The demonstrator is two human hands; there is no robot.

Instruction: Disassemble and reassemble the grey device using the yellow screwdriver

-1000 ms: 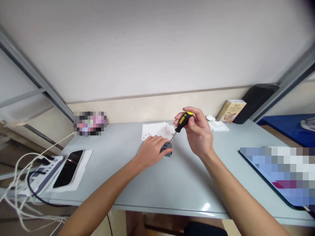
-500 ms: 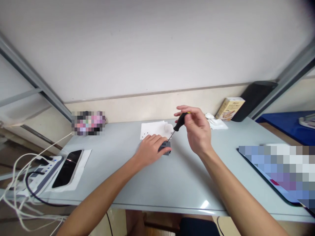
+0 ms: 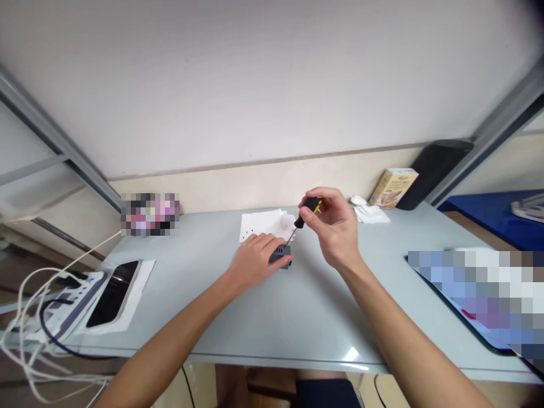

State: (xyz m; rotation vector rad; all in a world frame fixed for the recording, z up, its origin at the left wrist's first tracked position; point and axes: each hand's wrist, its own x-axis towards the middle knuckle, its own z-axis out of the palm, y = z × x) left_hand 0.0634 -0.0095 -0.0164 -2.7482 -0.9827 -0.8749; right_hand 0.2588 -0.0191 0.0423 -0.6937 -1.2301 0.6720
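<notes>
On the grey desk, my left hand is wrapped around a small dark grey slotted block, and its palm side is hidden. My right hand grips a screwdriver with a black and yellow handle. Its thin shaft slants down to the left, and the tip meets the top of the block near its right end. Just behind the block lies a white sheet of paper with several tiny dark pieces, probably screws, and a small whitish round item.
A phone lies on paper at the left, beside a power strip with tangled white cables. Back right stand a yellow box, crumpled tissue and a black cylinder. A blue-edged mat is at the right.
My right fingers have closed in around the screwdriver's handle and turned on it. The tip stays at the block, and my left hand keeps its hold. The whole view has shifted slightly.
</notes>
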